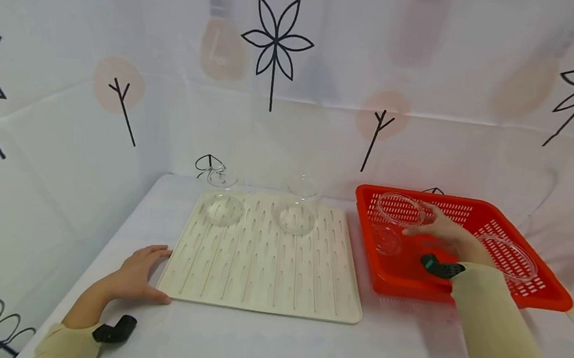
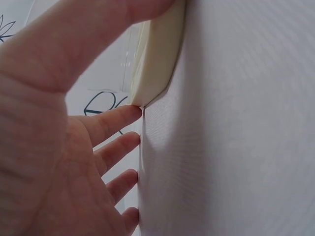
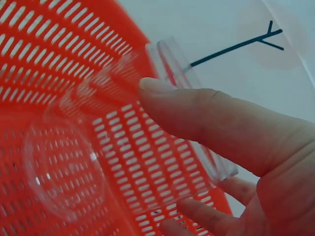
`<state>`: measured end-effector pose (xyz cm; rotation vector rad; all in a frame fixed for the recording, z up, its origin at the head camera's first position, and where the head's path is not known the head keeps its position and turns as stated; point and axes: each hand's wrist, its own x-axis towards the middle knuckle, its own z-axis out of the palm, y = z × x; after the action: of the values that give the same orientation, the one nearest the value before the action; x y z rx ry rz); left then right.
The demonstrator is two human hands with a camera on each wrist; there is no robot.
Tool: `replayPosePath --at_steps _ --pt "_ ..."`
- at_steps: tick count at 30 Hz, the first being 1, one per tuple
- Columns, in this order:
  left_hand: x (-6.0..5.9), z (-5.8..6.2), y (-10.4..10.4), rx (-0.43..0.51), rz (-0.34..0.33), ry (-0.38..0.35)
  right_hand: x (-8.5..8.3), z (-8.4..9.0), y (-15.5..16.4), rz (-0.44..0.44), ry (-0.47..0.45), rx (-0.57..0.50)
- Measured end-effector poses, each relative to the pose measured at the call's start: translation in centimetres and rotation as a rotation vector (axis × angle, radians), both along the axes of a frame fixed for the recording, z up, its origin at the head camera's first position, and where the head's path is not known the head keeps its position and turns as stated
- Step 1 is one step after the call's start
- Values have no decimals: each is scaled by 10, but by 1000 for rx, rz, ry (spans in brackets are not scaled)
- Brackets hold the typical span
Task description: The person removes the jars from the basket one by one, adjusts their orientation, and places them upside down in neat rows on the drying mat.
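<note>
In the head view, my left hand (image 1: 136, 274) rests at the near left corner of a cream ribbed draining mat (image 1: 255, 281). Its fingers are spread and fairly straight, and in the left wrist view the index fingertip touches the mat's edge (image 2: 165, 59). Over the red basket (image 1: 396, 287), my right hand (image 1: 446, 235) has its thumb and fingers on opposite sides of a clear jar (image 1: 387, 239), close to its rim. The right wrist view shows the thumb (image 3: 197, 110) across the jar's rim (image 3: 216, 164); the fingers are partly hidden behind it.
Two clear jars, one on the left (image 1: 223, 210) and one on the right (image 1: 295, 219), stand on the mat's back part. Another clear round rim (image 1: 510, 272) shows at the basket's right end. A patterned sheet (image 1: 312, 141) hangs behind the white table (image 1: 274, 352).
</note>
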<state>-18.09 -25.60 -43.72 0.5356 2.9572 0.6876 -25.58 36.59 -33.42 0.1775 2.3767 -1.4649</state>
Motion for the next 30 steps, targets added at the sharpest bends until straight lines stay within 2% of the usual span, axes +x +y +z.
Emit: replayPosePath --at_steps 5,10,16,30 --pt "0 0 1 0 4 -5 -5 -5 3 57 -3 62" --pt "0 1 2 0 3 -5 -8 -9 3 91 32 43" --pt "-1 1 2 4 2 -4 -7 -8 1 90 36 68" --pt "0 2 0 13 -4 0 -4 8 -19 51 137 85"
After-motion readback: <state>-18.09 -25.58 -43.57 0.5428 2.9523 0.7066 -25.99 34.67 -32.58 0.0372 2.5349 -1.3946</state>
